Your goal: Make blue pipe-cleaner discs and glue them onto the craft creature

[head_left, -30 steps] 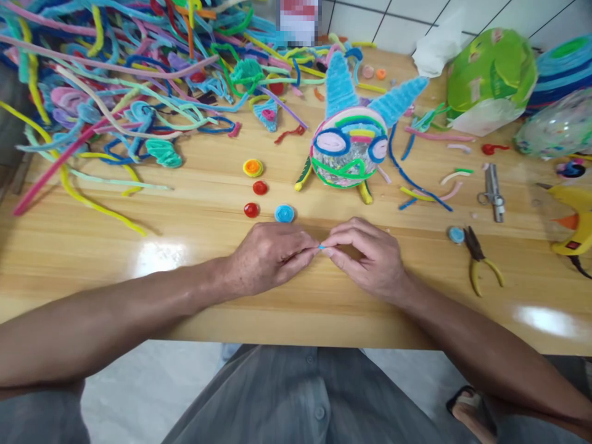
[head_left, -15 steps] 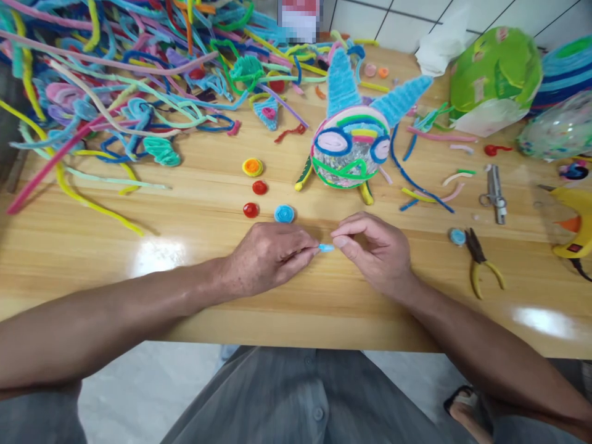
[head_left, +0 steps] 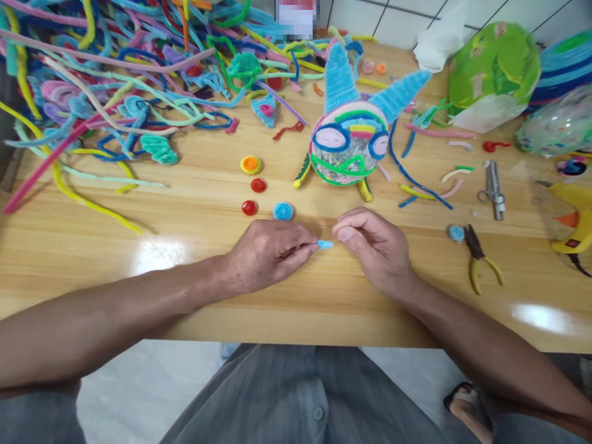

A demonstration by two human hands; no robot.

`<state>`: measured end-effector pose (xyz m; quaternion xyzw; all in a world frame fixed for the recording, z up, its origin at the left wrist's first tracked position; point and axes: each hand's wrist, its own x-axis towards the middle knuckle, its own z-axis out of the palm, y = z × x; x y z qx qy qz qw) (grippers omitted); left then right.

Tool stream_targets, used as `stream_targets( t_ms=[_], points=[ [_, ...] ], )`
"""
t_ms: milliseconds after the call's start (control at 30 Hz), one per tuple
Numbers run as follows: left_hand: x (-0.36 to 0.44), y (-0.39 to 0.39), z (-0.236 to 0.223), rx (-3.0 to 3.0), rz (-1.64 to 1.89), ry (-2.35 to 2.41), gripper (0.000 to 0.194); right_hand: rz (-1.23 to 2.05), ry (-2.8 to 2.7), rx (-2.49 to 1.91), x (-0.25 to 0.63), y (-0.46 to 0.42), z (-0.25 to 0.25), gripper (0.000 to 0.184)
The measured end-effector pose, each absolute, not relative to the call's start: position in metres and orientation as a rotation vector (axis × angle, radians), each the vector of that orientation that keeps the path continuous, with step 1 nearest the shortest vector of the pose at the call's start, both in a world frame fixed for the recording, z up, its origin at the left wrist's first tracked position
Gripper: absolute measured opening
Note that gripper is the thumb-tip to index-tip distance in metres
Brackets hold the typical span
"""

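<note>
My left hand (head_left: 266, 253) rests on the wooden table (head_left: 194, 259) with its fingers pinched on a short light blue pipe-cleaner piece (head_left: 325, 244). Its tip sticks out to the right. My right hand (head_left: 374, 243) lies just right of that tip, fingers curled in a pinch; it may just touch the end. A small blue coil (head_left: 283, 211) sits right behind my left hand, with two red coils (head_left: 250, 208) and an orange-yellow coil (head_left: 251, 164) further back. A ball figure (head_left: 349, 145) wrapped in coloured pipe cleaners, with two blue horns, stands behind my hands.
A big tangle of pipe cleaners (head_left: 115, 80) fills the back left. Yellow-handled pliers (head_left: 478, 259) and another blue coil (head_left: 456, 233) lie to the right, metal tool (head_left: 494, 188) behind them. A yellow glue gun (head_left: 573, 222) and green ball (head_left: 493, 71) sit far right.
My right hand has drawn slightly away to the right and its fingers have lifted, so more of the blue piece shows between the hands. My left hand has hardly moved.
</note>
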<state>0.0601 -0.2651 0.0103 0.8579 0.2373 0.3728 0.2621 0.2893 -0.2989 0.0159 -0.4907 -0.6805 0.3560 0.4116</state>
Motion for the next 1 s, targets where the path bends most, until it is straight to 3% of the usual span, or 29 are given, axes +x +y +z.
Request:
stream_targets(
  t_ms=[233,800,1000],
  points=[
    [0.0604,-0.2648,0.009,2.326,1.025,0.632,0.01,0.903,-1.653,-1.198,0.2897,-0.2986,0.0081,0.001],
    [0.0598,-0.2647,0.0101,2.334,0.993,0.654,0.01,0.981,-1.691,-1.153,0.2922,-0.298,0.0145,0.01],
    [0.0591,-0.2655,0.0094,2.342,1.035,0.637,0.006,0.784,-1.905,-1.059,0.2897,-0.2975,0.0155,0.016]
  ],
)
